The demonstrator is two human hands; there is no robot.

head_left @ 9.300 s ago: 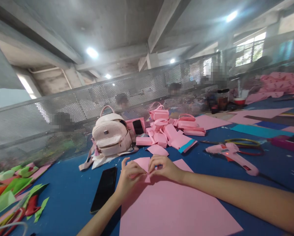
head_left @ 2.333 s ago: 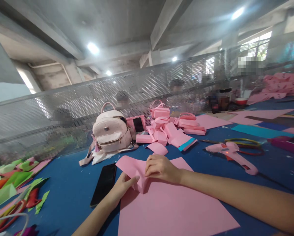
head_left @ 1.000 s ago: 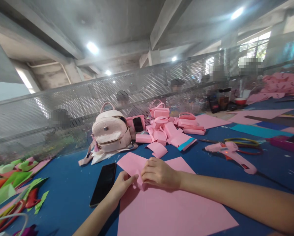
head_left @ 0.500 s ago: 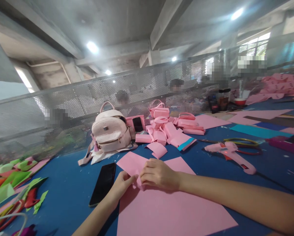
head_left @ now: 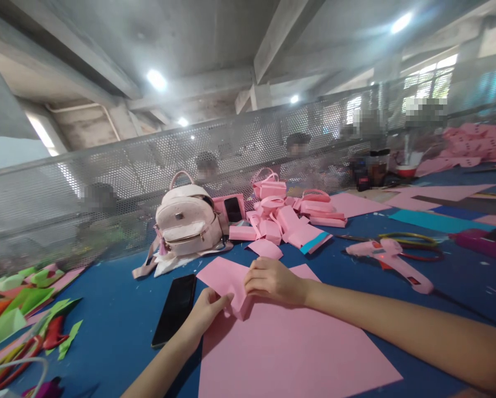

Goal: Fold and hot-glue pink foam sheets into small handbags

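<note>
A small piece of folded pink paper (head_left: 227,275) is held up between both hands above a large flat pink sheet (head_left: 297,354). My left hand (head_left: 212,307) pinches its lower left side between thumb and fingers. On its right side, the curled fingers of my right hand (head_left: 273,281) close on the edge; the fingertips are partly hidden. A crease runs down the paper between the hands. Just left of my left hand lies a black phone (head_left: 174,310).
Behind the hands stand a white backpack (head_left: 188,221) and a heap of pink paper pieces (head_left: 273,213). A pink glue gun (head_left: 391,260) with a cord lies at right, beside yellow-handled scissors (head_left: 413,240). Red-handled scissors (head_left: 16,365) and green scraps (head_left: 36,298) are at left. A perforated metal screen (head_left: 248,143) rises behind.
My right hand has shifted slightly right and up along the small pink paper, showing more of its lower fold. The left hand stays nearly in place.
</note>
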